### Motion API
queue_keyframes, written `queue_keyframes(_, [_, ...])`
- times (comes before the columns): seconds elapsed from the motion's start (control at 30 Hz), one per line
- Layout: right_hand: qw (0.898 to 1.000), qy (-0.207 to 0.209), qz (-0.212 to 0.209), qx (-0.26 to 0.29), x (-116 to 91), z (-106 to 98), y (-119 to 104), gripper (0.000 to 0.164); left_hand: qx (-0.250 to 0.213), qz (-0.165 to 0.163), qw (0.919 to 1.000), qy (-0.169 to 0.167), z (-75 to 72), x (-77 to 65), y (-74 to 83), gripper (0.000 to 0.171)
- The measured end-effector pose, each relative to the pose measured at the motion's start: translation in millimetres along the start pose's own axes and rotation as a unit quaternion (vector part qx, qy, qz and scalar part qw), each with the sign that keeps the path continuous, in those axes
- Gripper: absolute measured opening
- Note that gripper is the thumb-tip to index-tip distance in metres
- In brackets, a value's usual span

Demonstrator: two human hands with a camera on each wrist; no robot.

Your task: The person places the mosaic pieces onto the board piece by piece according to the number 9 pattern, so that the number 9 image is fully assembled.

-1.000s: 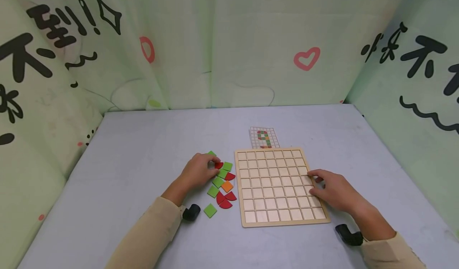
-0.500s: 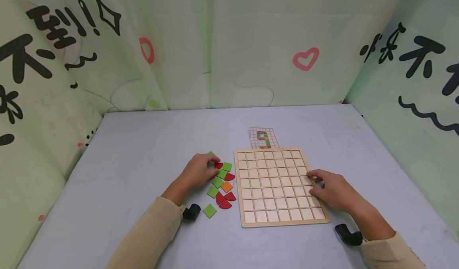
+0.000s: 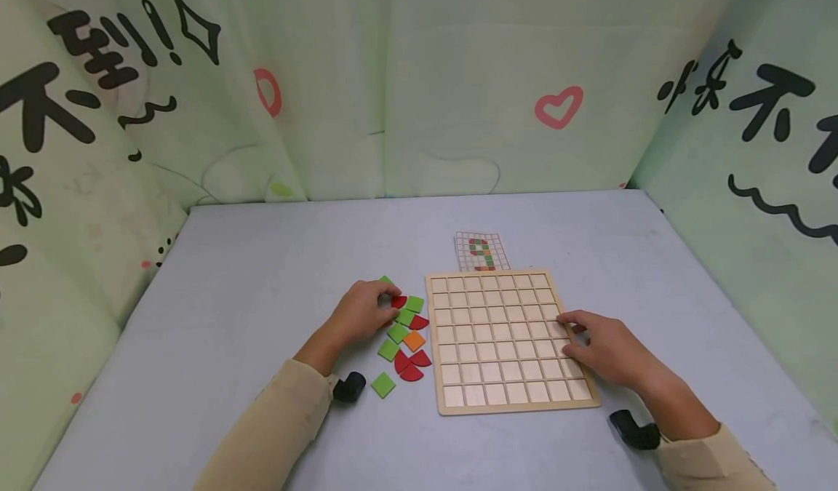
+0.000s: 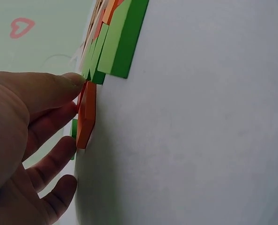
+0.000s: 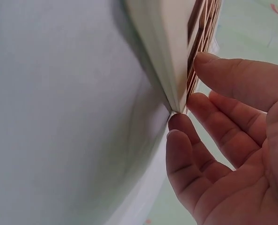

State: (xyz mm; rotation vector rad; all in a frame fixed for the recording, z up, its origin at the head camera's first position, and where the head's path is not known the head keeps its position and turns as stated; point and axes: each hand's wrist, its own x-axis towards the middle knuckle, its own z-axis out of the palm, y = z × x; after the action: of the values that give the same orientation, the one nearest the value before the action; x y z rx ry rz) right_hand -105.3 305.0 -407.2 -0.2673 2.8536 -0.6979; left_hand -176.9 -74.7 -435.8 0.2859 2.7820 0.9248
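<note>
Board (image 3: 503,351) | right hand (image 3: 610,347) relaxed on edge | left hand (image 3: 358,312) at red tile (image 3: 398,302), grip unclear | left edge crowded

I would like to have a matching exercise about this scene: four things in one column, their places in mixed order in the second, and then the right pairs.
Things
1. orange square
2. printed card
3. right hand
4. left hand

Places
A. at the right edge of the grid board
B. with its thumb at a red piece
C. just past the far edge of the grid board
D. flat on the table, left of the grid board

Pairs: 1-D, 2-C, 3-A, 4-B
</note>
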Motion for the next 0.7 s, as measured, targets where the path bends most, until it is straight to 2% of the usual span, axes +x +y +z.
queue_keyframes(0.7, [1.000, -0.005, -0.004, -0.001, 2.9, -3.2, 4.4, 0.051, 0.001, -0.004, 1.0000, 0.003, 0.8, 3.8, -0.2, 0.024])
